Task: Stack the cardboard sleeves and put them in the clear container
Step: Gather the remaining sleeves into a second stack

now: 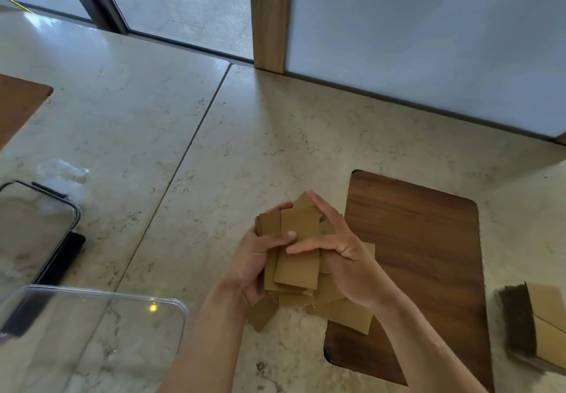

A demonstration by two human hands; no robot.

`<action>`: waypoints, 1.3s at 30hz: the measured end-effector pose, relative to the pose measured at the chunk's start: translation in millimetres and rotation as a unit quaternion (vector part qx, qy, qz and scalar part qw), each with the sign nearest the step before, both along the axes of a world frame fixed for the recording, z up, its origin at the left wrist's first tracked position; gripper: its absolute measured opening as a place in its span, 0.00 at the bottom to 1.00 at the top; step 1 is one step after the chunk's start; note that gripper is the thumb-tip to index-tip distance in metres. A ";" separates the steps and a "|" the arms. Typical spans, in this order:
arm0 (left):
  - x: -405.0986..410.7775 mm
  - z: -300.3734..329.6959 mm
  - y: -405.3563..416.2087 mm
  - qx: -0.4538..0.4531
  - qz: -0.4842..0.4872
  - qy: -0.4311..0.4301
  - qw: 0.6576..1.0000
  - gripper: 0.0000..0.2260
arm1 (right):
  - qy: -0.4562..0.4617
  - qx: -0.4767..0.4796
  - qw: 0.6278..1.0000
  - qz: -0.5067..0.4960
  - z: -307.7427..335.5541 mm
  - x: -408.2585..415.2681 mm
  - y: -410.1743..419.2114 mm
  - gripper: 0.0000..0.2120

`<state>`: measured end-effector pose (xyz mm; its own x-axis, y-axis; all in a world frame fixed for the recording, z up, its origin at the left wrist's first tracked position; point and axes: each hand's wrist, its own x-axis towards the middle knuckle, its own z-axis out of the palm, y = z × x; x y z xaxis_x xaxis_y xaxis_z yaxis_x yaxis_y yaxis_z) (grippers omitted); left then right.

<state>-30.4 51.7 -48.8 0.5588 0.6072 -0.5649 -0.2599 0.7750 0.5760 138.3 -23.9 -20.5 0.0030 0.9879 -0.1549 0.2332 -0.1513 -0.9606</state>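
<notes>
Tabletop [214, 135] of pale stone lies under both hands. The clear container [101, 325] sits open to the left of the hands, near but not touching. The cardboard sleeves [298, 251] are a messy bunch, held from both sides between the left hand [254, 267] and right hand [343, 257], close together, fingers wrapped on them. More lie loose underneath. Edges stick out unevenly, so a loose squeeze could let some slide out and fall.
</notes>
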 end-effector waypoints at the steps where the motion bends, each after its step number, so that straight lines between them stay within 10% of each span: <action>1: 0.3 -0.4 -1.7 0.008 0.016 0.006 1.000 0.24 | 0.017 0.007 0.999 -0.046 -0.3 -1.2 0.6 0.27; 5: 0.9 -1.9 -5.9 -0.003 0.074 0.008 0.997 0.22 | 0.073 -0.038 0.976 -0.199 -6.1 -12.7 -1.8 0.13; 8: 2.9 -5.7 -7.1 -0.006 0.082 0.028 0.996 0.20 | -0.058 -0.052 0.989 -0.127 -13.5 -27.7 -7.6 0.21; 12: -3.2 -11.9 -3.8 -0.024 0.149 -0.053 0.987 0.22 | -0.179 -0.014 0.942 -0.282 -18.5 -12.5 -2.7 0.06; 17: -15.3 -19.8 -4.4 -0.050 0.244 -0.029 0.968 0.24 | -0.379 -0.215 0.895 -0.098 -23.9 -27.1 -0.7 0.41; 28: -23.9 -9.5 -13.3 -0.066 0.178 0.093 0.977 0.19 | 0.128 -0.161 0.931 -0.302 -7.8 2.2 -5.6 0.06; 34: -19.0 -2.5 -15.3 -0.130 0.048 -0.048 0.989 0.34 | 0.009 0.077 0.986 -0.145 9.0 -4.2 -18.7 0.07; 39: -22.3 -6.6 -19.3 -0.127 0.031 -0.056 0.990 0.27 | -0.164 0.099 0.981 0.032 -2.0 -14.4 -27.9 0.18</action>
<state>-52.7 32.4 -55.4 0.5930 0.4879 -0.6405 -0.3620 0.8721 0.3292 124.0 -51.8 -22.5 -0.0419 0.9984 0.0384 0.5384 0.0549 -0.8409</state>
